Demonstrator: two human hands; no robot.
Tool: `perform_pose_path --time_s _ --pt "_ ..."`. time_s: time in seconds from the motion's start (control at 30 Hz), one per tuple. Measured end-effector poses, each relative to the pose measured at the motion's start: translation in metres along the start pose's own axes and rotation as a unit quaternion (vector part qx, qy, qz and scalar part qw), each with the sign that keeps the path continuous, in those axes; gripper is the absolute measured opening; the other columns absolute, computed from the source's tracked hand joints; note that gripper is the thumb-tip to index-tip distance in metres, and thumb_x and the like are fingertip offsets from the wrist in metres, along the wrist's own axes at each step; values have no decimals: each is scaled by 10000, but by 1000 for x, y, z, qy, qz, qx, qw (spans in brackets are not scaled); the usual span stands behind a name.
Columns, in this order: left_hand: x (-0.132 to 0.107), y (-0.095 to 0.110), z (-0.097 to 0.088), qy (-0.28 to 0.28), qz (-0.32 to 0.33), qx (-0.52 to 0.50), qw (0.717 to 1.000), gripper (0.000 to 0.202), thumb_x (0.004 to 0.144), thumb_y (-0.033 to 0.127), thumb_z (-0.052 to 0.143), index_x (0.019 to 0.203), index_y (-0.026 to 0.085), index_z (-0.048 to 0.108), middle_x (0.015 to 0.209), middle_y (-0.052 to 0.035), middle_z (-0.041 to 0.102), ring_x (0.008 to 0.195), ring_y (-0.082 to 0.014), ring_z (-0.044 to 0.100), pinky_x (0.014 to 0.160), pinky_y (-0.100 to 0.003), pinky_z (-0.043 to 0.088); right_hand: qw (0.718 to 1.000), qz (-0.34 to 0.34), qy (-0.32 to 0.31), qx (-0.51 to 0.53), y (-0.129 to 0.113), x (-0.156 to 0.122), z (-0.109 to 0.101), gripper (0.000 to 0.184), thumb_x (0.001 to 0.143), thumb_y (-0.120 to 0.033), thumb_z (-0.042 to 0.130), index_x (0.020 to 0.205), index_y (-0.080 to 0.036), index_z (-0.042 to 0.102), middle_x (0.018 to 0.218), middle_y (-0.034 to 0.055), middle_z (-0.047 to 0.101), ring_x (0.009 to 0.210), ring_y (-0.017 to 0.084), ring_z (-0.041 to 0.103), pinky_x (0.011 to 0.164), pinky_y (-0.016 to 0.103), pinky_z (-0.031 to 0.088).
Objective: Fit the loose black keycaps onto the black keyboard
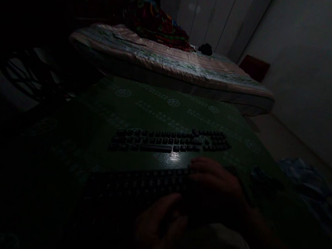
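A dark keyboard (138,183) lies close to me, its near side lost in shadow. My left hand (160,223) is at its near edge, fingers curled toward the thumb; anything between them is too dark to make out. Over the keyboard's right part, my right hand (219,182) lies with its fingers stretched out to the left, side by side. Its thumb and palm side are hidden. Beyond the keyboard, loose black keycaps (166,140) are laid out in rows like a keyboard layout, a long space bar (155,148) among them.
Everything rests on a green printed board (142,112). A dark object (265,179) sits at its right side. Crumpled cloth (305,174) lies on the floor to the right. Behind stands a bed (175,61) with a patterned blanket (160,26). The room is very dim.
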State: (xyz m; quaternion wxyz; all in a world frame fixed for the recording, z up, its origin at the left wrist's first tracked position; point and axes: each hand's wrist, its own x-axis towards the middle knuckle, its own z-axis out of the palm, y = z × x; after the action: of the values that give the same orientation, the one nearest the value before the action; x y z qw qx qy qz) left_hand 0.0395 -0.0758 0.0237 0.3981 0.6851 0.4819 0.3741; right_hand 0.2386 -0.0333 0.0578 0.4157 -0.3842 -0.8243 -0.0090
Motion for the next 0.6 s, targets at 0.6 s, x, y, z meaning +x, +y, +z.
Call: perform_pose_path --time_s 0.6 --pt "4 15 1 -265 -277 -377 843 325 580 363 782 775 122 682 636 -22 672 556 -147 632 551 -239 485 982 121 -66 131 -57 -80 -8 212 882 -288 500 1058 -285 619 856 31 699 851 164 667 706 260 558"
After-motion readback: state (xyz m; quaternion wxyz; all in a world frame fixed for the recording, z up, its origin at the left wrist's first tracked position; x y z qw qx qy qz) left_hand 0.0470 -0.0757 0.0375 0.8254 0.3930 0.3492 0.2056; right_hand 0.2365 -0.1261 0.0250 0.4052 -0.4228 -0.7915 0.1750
